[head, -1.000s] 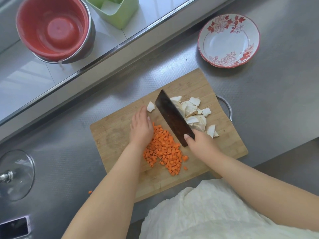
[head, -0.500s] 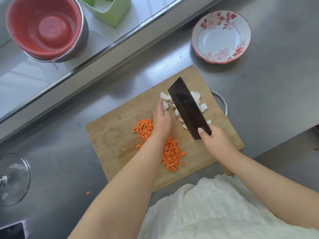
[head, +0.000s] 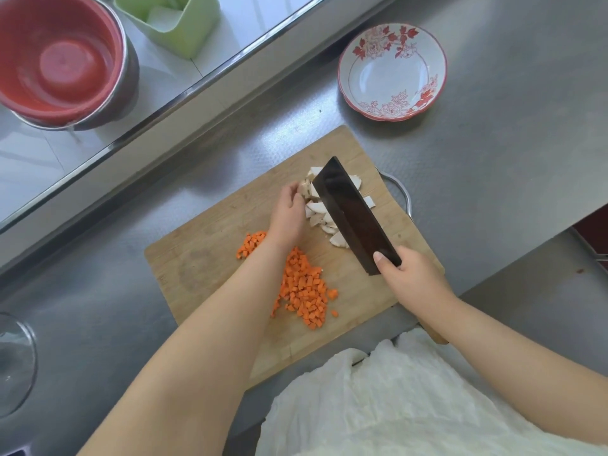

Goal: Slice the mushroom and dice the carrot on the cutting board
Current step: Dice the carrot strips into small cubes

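White mushroom slices (head: 320, 212) piled at cutting board's (head: 204, 255) far side, orange diced carrot (head: 304, 291) heaped nearer

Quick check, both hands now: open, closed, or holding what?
Left hand: fingers curled against the mushroom pieces, gathering them.
Right hand: grips the cleaver.
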`<act>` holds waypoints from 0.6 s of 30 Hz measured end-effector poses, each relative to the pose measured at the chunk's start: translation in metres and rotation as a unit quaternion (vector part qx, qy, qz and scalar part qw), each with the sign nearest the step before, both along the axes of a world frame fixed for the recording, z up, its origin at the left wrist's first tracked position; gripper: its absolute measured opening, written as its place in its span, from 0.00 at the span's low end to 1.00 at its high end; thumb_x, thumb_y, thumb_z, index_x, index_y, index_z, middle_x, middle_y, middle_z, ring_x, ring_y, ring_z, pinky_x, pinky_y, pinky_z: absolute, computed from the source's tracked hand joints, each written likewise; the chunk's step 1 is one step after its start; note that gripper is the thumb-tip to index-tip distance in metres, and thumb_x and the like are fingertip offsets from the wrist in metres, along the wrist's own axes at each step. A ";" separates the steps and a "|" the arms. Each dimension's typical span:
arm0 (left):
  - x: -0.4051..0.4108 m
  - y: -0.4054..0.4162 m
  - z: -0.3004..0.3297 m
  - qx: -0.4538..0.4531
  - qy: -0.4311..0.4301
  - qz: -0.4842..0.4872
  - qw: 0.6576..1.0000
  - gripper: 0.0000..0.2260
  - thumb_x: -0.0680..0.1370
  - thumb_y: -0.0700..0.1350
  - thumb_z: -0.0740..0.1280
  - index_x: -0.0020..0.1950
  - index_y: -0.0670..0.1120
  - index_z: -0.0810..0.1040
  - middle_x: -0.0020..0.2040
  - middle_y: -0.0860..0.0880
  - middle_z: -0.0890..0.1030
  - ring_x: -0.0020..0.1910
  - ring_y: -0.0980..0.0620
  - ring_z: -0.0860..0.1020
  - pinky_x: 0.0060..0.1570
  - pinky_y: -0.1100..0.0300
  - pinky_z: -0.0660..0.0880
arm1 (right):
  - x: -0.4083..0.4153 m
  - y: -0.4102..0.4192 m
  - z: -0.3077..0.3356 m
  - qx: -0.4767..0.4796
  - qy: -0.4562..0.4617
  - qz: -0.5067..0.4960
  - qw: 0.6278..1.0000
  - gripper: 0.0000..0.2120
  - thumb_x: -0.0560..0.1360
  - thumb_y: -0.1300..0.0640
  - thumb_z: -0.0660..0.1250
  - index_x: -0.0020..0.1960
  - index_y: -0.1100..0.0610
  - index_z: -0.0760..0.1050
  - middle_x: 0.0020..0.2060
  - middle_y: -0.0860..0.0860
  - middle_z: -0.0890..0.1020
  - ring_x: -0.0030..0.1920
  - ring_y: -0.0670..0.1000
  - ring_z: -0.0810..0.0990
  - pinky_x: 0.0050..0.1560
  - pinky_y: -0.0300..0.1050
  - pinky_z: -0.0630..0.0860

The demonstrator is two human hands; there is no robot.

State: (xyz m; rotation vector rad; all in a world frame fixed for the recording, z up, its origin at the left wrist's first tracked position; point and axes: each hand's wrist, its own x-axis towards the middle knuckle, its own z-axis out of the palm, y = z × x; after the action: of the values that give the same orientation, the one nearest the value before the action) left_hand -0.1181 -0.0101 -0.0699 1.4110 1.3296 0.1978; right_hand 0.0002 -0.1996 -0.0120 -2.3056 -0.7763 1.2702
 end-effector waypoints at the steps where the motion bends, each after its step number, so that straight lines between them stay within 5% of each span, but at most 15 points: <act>1: -0.005 -0.004 -0.001 0.035 0.013 0.008 0.999 0.15 0.82 0.46 0.53 0.67 0.49 0.70 0.63 0.53 0.75 0.65 0.54 0.70 0.67 0.51 0.67 | 0.000 -0.005 0.000 -0.003 0.001 0.002 1.000 0.12 0.80 0.46 0.58 0.44 0.50 0.74 0.24 0.46 0.68 0.26 0.46 0.67 0.28 0.40 0.61; 4: -0.036 -0.018 0.004 0.163 0.105 0.004 0.981 0.15 0.83 0.48 0.54 0.66 0.49 0.72 0.60 0.56 0.73 0.66 0.57 0.65 0.64 0.59 0.62 | -0.005 -0.020 0.001 -0.013 0.017 0.010 1.000 0.12 0.80 0.45 0.58 0.41 0.48 0.72 0.22 0.46 0.67 0.24 0.45 0.66 0.27 0.40 0.61; 8: -0.081 -0.039 0.001 0.287 0.201 -0.176 0.920 0.15 0.82 0.52 0.56 0.64 0.49 0.74 0.62 0.53 0.74 0.67 0.51 0.67 0.68 0.51 0.63 | -0.021 -0.035 0.005 -0.036 -0.004 0.044 0.998 0.14 0.80 0.44 0.56 0.41 0.49 0.72 0.22 0.46 0.68 0.25 0.46 0.68 0.28 0.41 0.62; 13: -0.097 -0.051 -0.009 0.403 0.153 -0.385 0.816 0.15 0.81 0.52 0.57 0.60 0.46 0.77 0.62 0.48 0.76 0.65 0.45 0.70 0.69 0.46 0.63 | -0.059 -0.053 0.006 -0.041 -0.044 0.031 0.998 0.19 0.80 0.41 0.54 0.38 0.50 0.71 0.22 0.47 0.69 0.27 0.47 0.71 0.28 0.42 0.64; 15: -0.101 -0.042 -0.013 0.395 0.174 -0.351 0.831 0.16 0.81 0.52 0.55 0.60 0.47 0.77 0.64 0.48 0.75 0.68 0.45 0.68 0.71 0.45 0.59 | -0.078 -0.060 0.008 -0.040 -0.054 0.023 0.997 0.16 0.79 0.39 0.52 0.39 0.46 0.69 0.24 0.45 0.71 0.30 0.45 0.72 0.30 0.41 0.64; 18: -0.111 -0.018 -0.020 0.351 0.192 -0.316 0.861 0.20 0.82 0.54 0.51 0.66 0.50 0.75 0.70 0.49 0.70 0.73 0.46 0.62 0.74 0.47 0.50 | -0.111 -0.067 0.009 -0.044 -0.081 0.014 0.996 0.18 0.80 0.39 0.49 0.60 0.42 0.73 0.39 0.42 0.81 0.43 0.46 0.78 0.39 0.43 0.72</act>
State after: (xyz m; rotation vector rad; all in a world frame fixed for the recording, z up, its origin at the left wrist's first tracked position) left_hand -0.2293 -0.0279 -0.0899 2.5465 1.0529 -0.0615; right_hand -0.1104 -0.2664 -0.0030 -2.5014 -0.8246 1.1604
